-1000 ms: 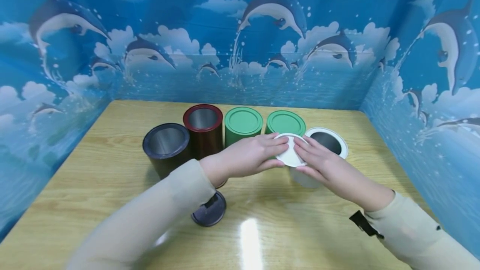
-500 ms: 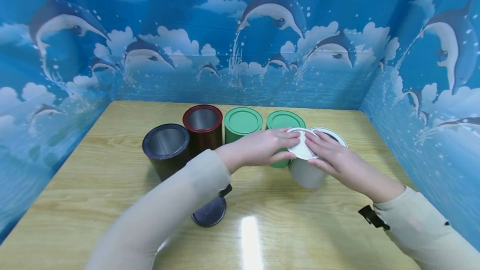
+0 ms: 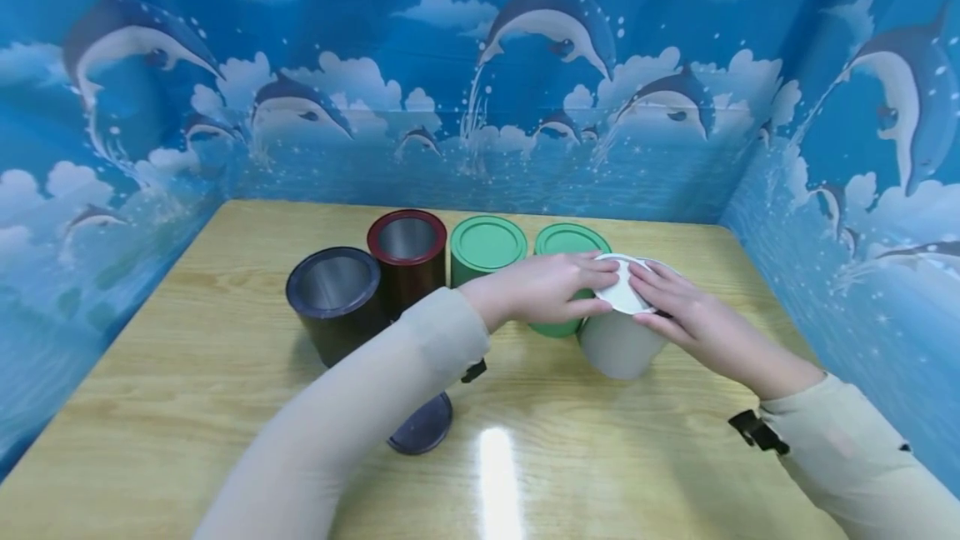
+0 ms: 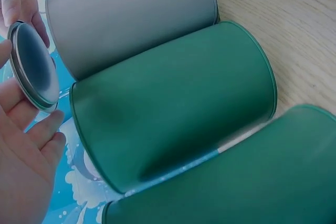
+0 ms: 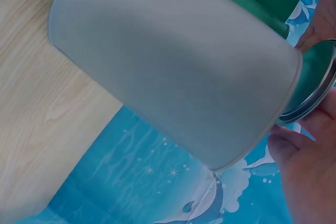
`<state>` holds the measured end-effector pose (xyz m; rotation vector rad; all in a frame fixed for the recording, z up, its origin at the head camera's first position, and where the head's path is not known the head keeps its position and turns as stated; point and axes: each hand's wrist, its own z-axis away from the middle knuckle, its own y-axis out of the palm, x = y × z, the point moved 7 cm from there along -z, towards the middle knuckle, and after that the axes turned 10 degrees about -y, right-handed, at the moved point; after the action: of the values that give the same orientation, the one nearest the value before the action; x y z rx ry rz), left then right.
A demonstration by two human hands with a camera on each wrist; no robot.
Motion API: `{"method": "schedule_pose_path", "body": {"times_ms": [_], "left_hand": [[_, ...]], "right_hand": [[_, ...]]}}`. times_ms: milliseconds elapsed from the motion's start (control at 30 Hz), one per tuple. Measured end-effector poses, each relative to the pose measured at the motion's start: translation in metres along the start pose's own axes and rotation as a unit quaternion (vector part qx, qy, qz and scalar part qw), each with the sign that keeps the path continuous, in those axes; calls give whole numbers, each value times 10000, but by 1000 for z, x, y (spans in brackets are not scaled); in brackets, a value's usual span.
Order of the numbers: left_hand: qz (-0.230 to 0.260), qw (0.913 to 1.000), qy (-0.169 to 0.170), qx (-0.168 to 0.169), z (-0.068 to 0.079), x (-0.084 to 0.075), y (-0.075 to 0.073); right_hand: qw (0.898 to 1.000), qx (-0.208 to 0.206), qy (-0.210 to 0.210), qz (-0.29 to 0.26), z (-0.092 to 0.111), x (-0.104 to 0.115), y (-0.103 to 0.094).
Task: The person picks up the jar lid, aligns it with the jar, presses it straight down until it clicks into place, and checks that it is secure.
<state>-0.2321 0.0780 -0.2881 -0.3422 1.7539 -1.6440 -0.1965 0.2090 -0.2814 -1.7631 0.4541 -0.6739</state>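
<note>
A round white lid point(image 3: 621, 286) is held between both hands, over the white can point(image 3: 618, 348) at the right of the table. My left hand point(image 3: 558, 286) has its fingers on the lid's left side and its thumb at the near edge. Opposite it, my right hand point(image 3: 686, 311) holds the right side in the same way. Seen from the left wrist, the lid's metal-rimmed underside point(image 4: 37, 66) shows apart from the can's top. The right wrist view has that rim point(image 5: 315, 100) beside the can's upper end. Lid and fingers hide most of the can's mouth.
Left of the white can stand two green cans with lids on, one point(image 3: 572, 242) right beside it and another point(image 3: 487, 242) farther left. A dark red can point(image 3: 408, 273) and a black can point(image 3: 337, 327) are open. A dark lid point(image 3: 422, 427) lies near the left forearm.
Both hands have carried the white lid rightward and slightly away, from in front of the right green can to over the white can. The cans have stayed in place.
</note>
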Motion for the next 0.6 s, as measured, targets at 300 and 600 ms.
{"method": "schedule_pose_path", "body": {"times_ms": [300, 600], "left_hand": [[-111, 9999, -58, 19, -15, -4, 5], [-229, 9997, 0, 72, -29, -13, 12]], "right_hand": [[9998, -195, -15, 22, 8, -8, -4], [9997, -162, 185, -71, 19, -19, -7]]}}
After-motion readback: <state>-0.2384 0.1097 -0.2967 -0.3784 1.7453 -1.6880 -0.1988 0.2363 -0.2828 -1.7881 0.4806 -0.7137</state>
